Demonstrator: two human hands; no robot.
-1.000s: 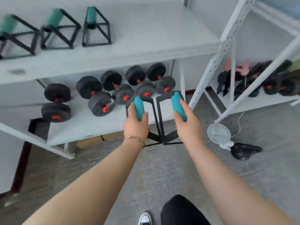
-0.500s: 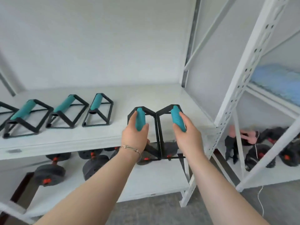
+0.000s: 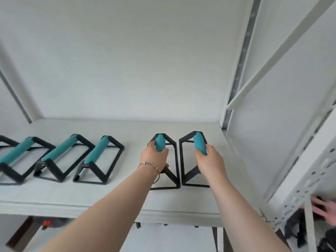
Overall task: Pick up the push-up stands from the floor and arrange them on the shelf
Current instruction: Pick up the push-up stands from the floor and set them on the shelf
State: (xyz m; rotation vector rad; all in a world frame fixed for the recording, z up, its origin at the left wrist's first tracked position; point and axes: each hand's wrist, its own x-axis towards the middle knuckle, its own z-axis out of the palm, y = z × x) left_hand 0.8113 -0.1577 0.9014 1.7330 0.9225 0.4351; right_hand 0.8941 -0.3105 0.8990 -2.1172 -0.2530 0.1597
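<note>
The two push-up stands (image 3: pixel 179 160) sit side by side on the shelf (image 3: pixel 127 197), at 3 o'clock of the row of stands (image 3: pixel 61 159). Their rigid black frames look light and sturdy, and the teal foam bars give the surest hold. The left hand (image 3: pixel 154 157) and right hand (image 3: pixel 209 159) each clasp one bar.

Bare wall, racking steel and glimpses of stored gear below

A plain white wall (image 3: pixel 127 57) fills the view from 10 to 1 o'clock. At 2 o'clock a grey slotted upright (image 3: pixel 241 51) rises beside a white diagonal brace (image 3: pixel 283 50); a white perforated post (image 3: pixel 309 180) runs down toward 4 o'clock. Under the board's front edge at 7 o'clock, a dark dumbbell with a red part (image 3: pixel 46 223) just shows. At 4 to 5 o'clock lie blurred black items (image 3: pixel 325 240), and another person's hand (image 3: pixel 325 209) is near them.
</note>
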